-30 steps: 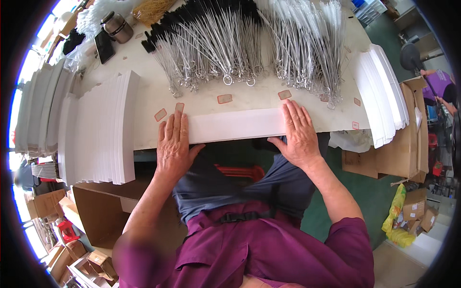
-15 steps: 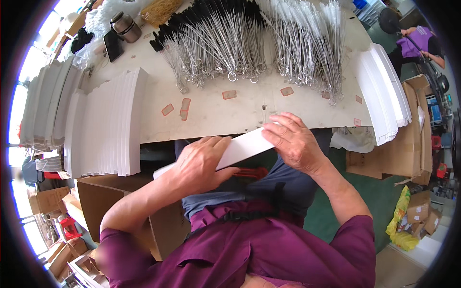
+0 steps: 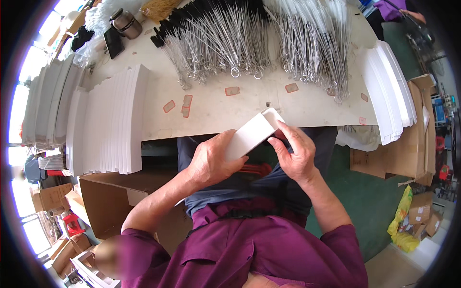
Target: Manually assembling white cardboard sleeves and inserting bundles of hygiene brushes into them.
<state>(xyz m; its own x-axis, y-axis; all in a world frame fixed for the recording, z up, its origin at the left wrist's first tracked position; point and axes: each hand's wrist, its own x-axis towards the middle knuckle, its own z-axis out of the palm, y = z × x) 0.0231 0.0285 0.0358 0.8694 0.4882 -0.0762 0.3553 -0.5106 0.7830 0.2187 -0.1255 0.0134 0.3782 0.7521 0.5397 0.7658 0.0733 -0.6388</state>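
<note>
A long, narrow white cardboard box [image 3: 250, 136] is held at a slant over my lap, by the table's near edge. My left hand [image 3: 211, 156] is closed round its lower part, the thumb along the near side. At its far upper end a white flap [image 3: 272, 116] stands bent outward beside the opening. There my right hand [image 3: 295, 152] pinches the box's edge between thumb and fingers, partly hiding the contact. Flat white folded boxes [image 3: 108, 122] stand in a tight row on the table to the left.
Wire-handled brushes with black bristles [image 3: 225, 41] and others with white bristles [image 3: 314, 43] lie heaped at the back. More white boxes [image 3: 386, 91] stack at the right edge. A metal flask [image 3: 126, 24] stands far left. Brown cartons [image 3: 398, 149] sit beside and below the table.
The white box has gone from flat to opened out, and its far end has tilted up with a flap showing. My right hand has shifted from its top to the open end.
</note>
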